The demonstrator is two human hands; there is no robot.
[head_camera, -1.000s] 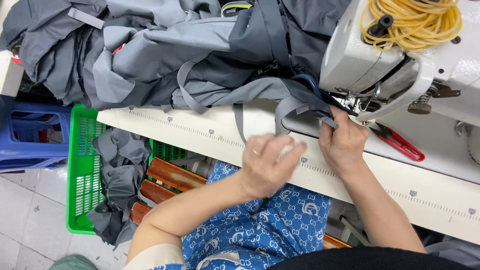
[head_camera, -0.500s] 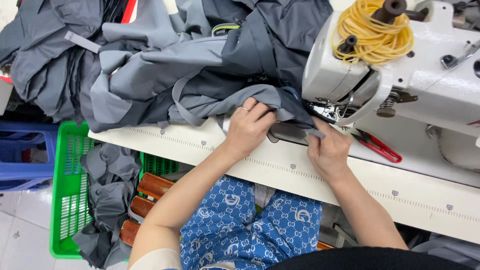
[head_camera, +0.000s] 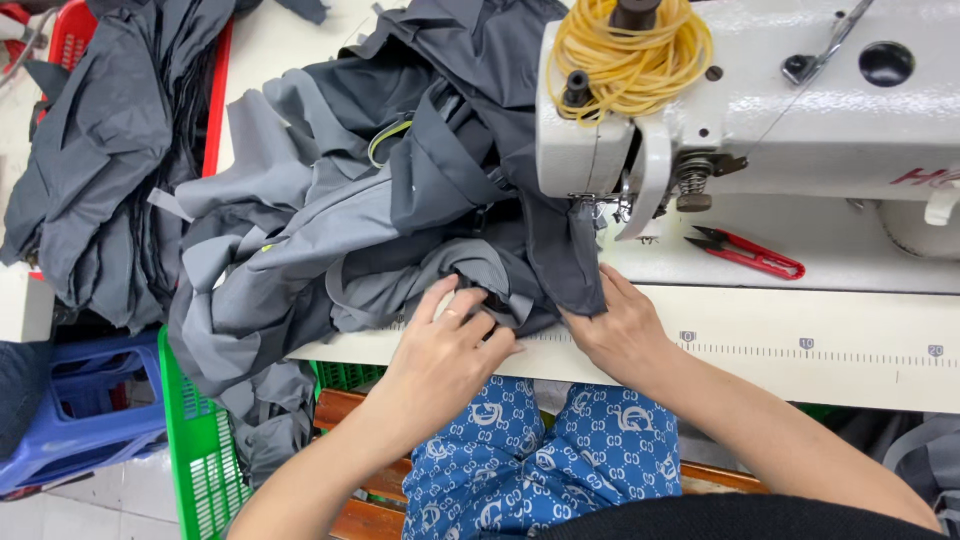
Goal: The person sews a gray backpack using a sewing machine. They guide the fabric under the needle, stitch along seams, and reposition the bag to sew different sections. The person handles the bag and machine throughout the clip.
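A heap of grey garment fabric lies on the white sewing table, spilling over its left edge. My left hand pinches a folded edge of this grey fabric near the table's front. My right hand presses flat on a dark grey flap just below the needle area of the white sewing machine. A bundle of yellow cord sits on top of the machine head.
Red thread snips lie on the machine bed to the right. A green plastic basket with grey cloth and a blue stool stand on the floor at left. More dark garments hang over a red crate at far left.
Both hands have drawn back toward the table's front edge. My left hand now pinches a fold of fabric instead of resting on it. The view has shifted right and closer.
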